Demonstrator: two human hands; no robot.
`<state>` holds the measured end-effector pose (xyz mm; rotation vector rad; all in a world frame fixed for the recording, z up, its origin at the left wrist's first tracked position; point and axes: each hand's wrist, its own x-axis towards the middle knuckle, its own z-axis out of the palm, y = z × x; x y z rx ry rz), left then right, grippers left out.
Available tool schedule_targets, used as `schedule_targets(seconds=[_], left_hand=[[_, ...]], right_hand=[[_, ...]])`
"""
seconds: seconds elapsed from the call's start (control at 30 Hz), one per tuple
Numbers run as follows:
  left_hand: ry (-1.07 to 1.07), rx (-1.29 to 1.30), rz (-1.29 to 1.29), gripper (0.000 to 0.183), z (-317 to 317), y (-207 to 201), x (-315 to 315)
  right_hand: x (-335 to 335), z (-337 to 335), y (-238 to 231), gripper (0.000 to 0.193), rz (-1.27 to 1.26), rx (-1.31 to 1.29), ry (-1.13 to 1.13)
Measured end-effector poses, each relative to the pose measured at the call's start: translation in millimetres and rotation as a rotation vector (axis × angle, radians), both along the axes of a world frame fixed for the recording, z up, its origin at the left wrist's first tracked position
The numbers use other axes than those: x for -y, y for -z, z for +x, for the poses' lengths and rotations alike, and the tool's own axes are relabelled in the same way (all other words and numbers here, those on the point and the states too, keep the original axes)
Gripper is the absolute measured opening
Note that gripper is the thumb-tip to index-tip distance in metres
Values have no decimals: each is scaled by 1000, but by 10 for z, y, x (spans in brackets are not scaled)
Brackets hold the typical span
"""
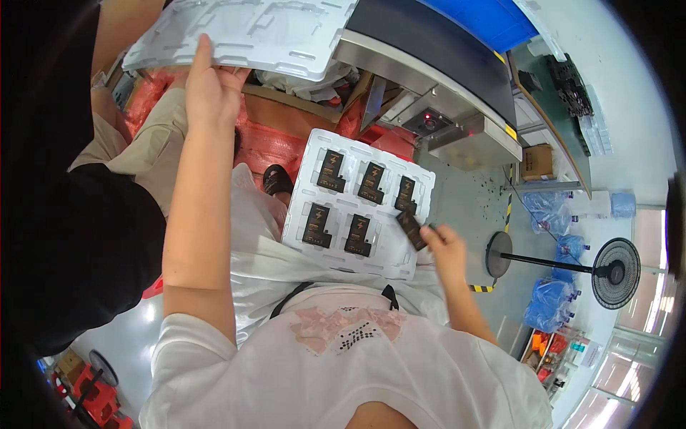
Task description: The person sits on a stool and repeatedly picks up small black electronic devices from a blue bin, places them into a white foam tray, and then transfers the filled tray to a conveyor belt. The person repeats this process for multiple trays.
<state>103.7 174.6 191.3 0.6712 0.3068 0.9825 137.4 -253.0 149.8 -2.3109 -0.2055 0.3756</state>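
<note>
I see person's left arm [198,214] stretched far, nearly straight; left hand [214,96] gripping, thumb [204,51] extended. Right forearm [466,304] nearer, over to right; right hand [447,252] slightly blurred, held in pinch grip.

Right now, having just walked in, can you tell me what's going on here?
A person's left hand grips the edge of a white tray, raised to the upper left. The right hand holds a flat black piece over the right side of a second tray, in front of the person. Five similar pieces already lie there. Another person is close by on the left.
</note>
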Motion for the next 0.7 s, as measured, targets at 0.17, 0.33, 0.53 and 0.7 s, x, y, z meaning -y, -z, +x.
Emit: schedule_targets(seconds=[0.17, 0.33, 0.53, 0.7], left_hand=[[81, 12, -171, 31, 102, 102, 206], [299, 7, -307, 34, -173, 36, 763], [471, 27, -361, 37, -572, 21, 1378], [534, -18, -361, 37, -962, 47, 1583]], right_hand=[[510, -480, 1041, 39, 36, -285, 78], [521, -339, 996, 44, -157, -547, -28], [509, -221, 1089, 49, -386, -111, -242], [511, -6, 1073, 46, -327, -157, -432]])
